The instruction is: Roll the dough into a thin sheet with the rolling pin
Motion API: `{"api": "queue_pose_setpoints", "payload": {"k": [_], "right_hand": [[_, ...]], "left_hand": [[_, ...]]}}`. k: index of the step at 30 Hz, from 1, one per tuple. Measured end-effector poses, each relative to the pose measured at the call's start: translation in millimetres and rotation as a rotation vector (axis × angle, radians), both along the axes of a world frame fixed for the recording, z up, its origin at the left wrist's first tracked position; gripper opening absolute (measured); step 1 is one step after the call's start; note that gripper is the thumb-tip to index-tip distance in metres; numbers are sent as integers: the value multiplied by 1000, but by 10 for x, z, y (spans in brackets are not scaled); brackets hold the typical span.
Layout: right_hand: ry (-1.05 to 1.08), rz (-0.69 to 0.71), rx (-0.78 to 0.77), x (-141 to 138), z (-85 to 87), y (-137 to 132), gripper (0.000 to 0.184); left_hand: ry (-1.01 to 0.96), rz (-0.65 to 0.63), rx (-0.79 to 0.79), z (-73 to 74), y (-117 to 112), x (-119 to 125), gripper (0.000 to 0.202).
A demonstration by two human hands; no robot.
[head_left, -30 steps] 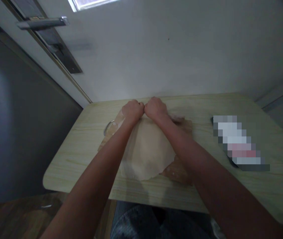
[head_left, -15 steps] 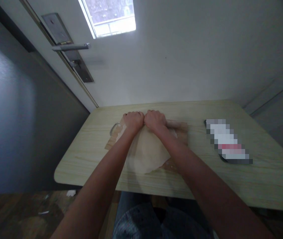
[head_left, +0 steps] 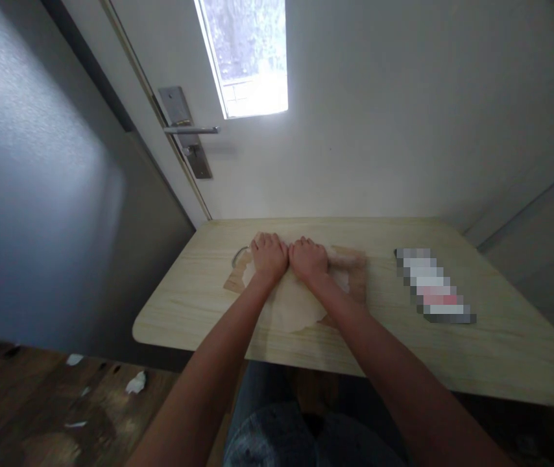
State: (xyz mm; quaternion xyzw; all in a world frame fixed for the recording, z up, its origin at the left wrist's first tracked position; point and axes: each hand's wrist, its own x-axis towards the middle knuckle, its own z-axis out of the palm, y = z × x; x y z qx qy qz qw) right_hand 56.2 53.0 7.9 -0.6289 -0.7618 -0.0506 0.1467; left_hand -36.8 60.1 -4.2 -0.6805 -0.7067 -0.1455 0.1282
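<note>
A thin, pale sheet of dough (head_left: 289, 314) covers much of a brown wooden cutting board (head_left: 359, 285) and hangs over its near edge. Across the dough lies a rolling pin (head_left: 342, 260), mostly hidden under my hands; only a length on the right shows. My left hand (head_left: 270, 255) is closed over the pin, fingers bent forward and down. Right beside it, thumbs almost touching, my right hand (head_left: 308, 257) grips the pin in the same way. A curved metal handle (head_left: 239, 257) sticks out at the board's left end.
The board lies on a light wooden table (head_left: 413, 350) pushed against a white door with a metal lever handle (head_left: 192, 130). To the right is a pixelated phone-like object (head_left: 433, 285). White scraps (head_left: 135, 383) lie on the floor at lower left.
Both hands have drawn the rolling pin slightly nearer to me, so a strip of board shows beyond it. My view has also shifted, with more of the door and floor visible.
</note>
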Motion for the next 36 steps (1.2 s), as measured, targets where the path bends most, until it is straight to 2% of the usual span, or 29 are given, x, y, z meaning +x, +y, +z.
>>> {"api": "queue_pose_setpoints", "payload": {"k": [14, 23, 36], "right_hand": [[-35, 12, -3, 3, 1, -19, 38], [-37, 2, -21, 15, -8, 130, 39], [-48, -55, -99, 29, 36, 389, 40]], "left_hand": [[-8, 8, -20, -14, -23, -5, 48], [-39, -11, -36, 21, 117, 19, 42], [-50, -36, -34, 43, 338, 57, 45]]}}
